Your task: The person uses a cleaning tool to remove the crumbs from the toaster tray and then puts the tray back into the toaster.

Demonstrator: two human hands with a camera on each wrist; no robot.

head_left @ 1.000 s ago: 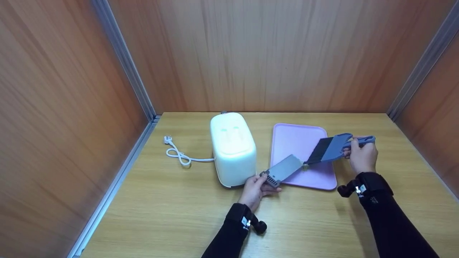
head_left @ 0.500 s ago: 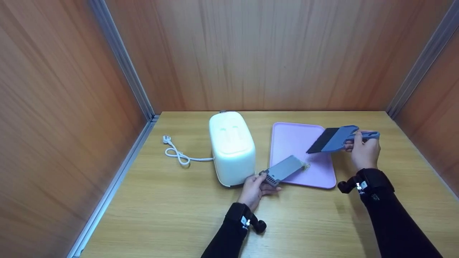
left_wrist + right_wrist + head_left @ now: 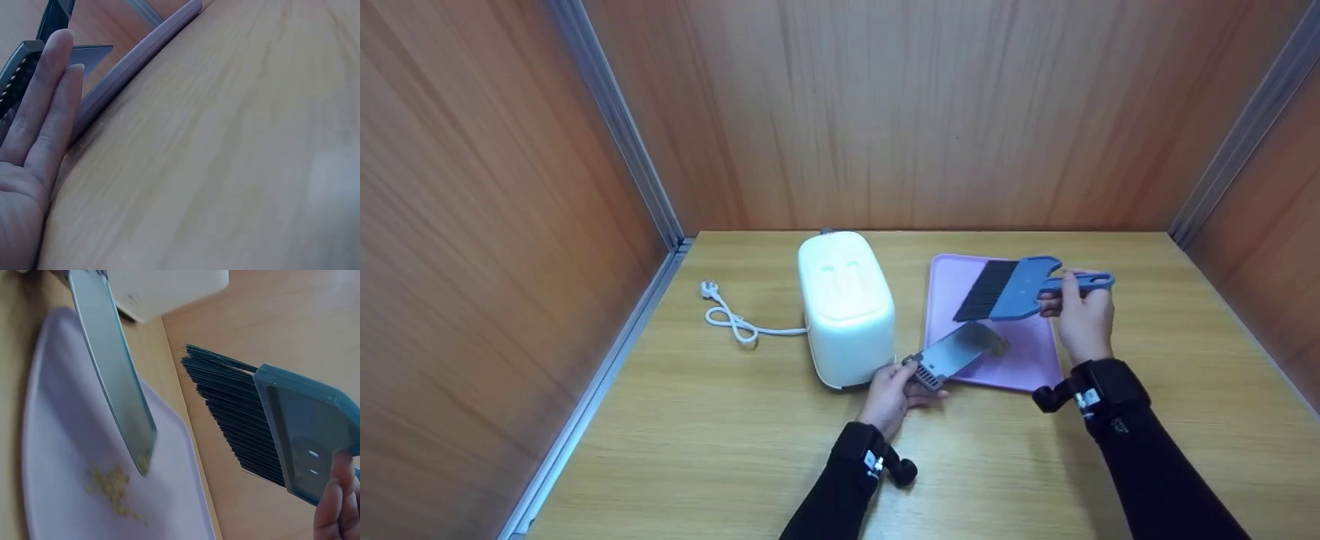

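My left hand [image 3: 887,394] pinches the slotted end of a grey metal crumb tray [image 3: 949,357], thumb on top. Its flat end reaches over a purple tray [image 3: 1035,367], tilted down toward it in the right wrist view. With my right hand [image 3: 1086,322] I grip the handle of a blue brush [image 3: 1024,291] with dark bristles. The bristles hang above the purple tray, just behind the crumb tray's far end. Yellowish crumbs [image 3: 112,489] lie on the purple tray below that end, and a few cling to its tip. Two extended left fingers [image 3: 53,107] show in the left wrist view.
A white toaster [image 3: 847,300] stands left of the purple tray, close to my left hand. Its white cord [image 3: 739,327] lies looped on the wooden table [image 3: 697,442], plug to the left. Wood panels [image 3: 930,112] enclose the back and sides.
The brush first lifts off the crumb tray's end, up and right, then swings left to hang behind that end. My left hand and the crumb tray stay nearly still.
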